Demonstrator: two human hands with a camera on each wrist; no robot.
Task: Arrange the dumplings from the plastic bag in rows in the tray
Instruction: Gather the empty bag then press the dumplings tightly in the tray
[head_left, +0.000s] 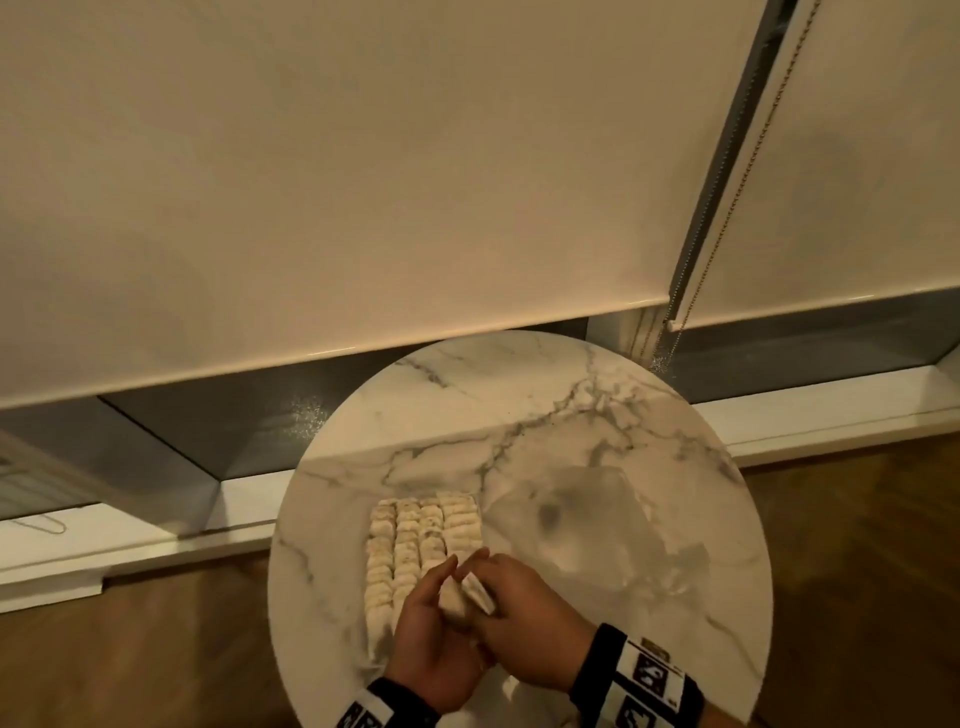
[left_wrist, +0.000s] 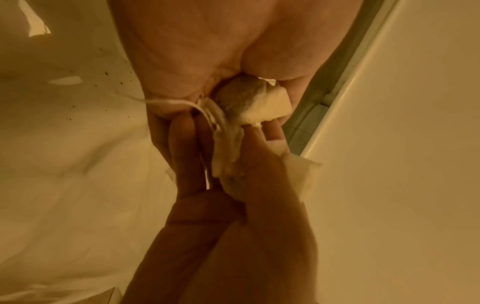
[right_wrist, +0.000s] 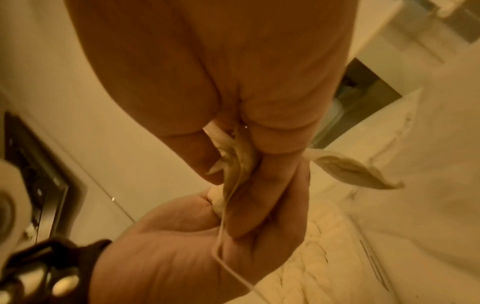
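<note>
Both hands meet at the near edge of the round marble table (head_left: 571, 415), over the near end of the tray. Between them they hold a clump of pale dumplings (head_left: 465, 597): the left hand (head_left: 436, 639) has thumb and fingers curled round one side, and the right hand (head_left: 524, 623) pinches the other side from the right. From the left wrist, one held dumpling (left_wrist: 255, 102) shows a rounded, speckled body with a folded pale edge; thin plastic film hangs from the grip. The clump's long axis cannot be told.

Beyond the hands, the tray (head_left: 376, 652) holds four close rows of dumplings (head_left: 423, 525), the rows running away from the person. To their right lies the clear plastic bag (head_left: 587, 525), crumpled flat on the marble. Farther off hangs a pale roller blind (head_left: 332, 182) with a bead chain (head_left: 737, 176).
</note>
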